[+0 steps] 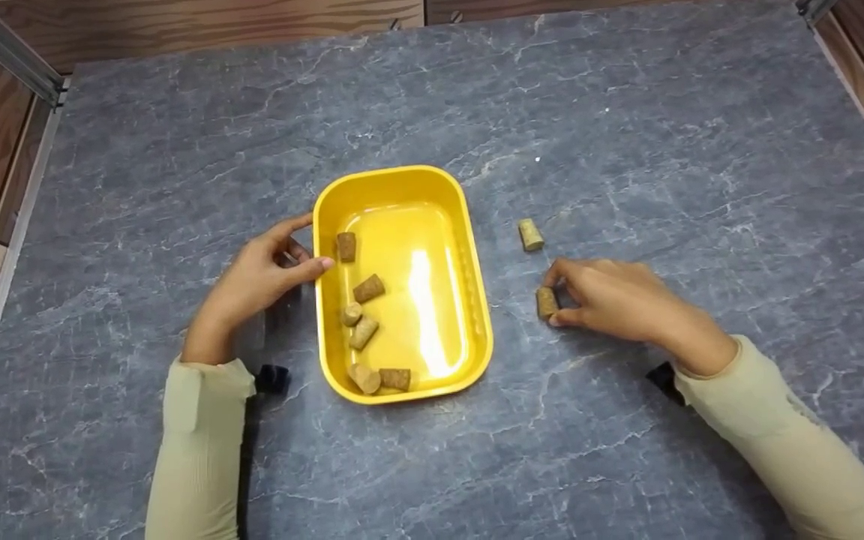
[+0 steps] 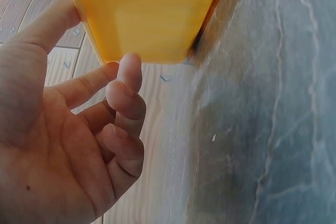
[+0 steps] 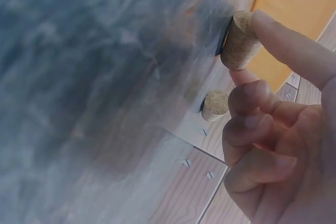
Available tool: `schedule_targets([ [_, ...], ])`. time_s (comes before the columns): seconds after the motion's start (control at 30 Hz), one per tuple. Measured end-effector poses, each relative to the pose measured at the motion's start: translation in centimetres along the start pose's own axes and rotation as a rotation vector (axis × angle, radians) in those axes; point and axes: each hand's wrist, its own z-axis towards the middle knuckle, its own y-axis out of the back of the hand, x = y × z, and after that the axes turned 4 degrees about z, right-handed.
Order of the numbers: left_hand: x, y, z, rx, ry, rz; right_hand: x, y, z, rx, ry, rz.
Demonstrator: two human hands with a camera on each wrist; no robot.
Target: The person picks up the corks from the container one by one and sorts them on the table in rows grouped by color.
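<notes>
At the middle of a grey, marble-patterned desk (image 1: 177,150), a yellow rectangular tray (image 1: 394,240) with rounded corners lies between a person's two hands. The left hand (image 1: 256,270) holds the tray at its left wall: the thumb laps over the rim and the index finger touches the outer side, while the remaining fingers bend loosely beside it. The right hand (image 1: 612,296), right of the tray, has its grip on one tapered cork (image 1: 547,303), pinched between thumb and index finger; whether this cork touches the desk cannot be told. A loose cork (image 1: 530,235) lies on its side on the desk, just beyond the pinched one and apart from the tray.

Six corks lie within the tray, all toward its left side and near end: a dark brown cork (image 1: 346,247) by the left wall, near the thumb; a second brown cork (image 1: 369,288) nearer the wearer; two paler corks (image 1: 364,333) close together below it; and, in the near left corner, a pale cork (image 1: 364,378) beside a darker cork (image 1: 394,379). Light-coloured sleeves (image 1: 203,442) cover both forearms. Wood-grain panels (image 1: 199,26) border the desk, with a metal rail (image 1: 12,52) at the far left corner.
</notes>
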Motion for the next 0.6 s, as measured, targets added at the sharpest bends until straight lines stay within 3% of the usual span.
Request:
schedule_targets([
  [0.3,-0.1,0.1,0.2,0.018,0.030,0.006,0.5,1.0,-0.6,-0.047,0.038,0.048],
  [0.43,-0.2,0.2,0.1,0.011,0.024,0.009,1.2,1.5,-0.7,-0.086,0.091,0.087],
  [0.6,-0.1,0.0,0.0,0.002,0.007,-0.008,2.1,2.0,-0.5,-0.063,0.167,0.135],
])
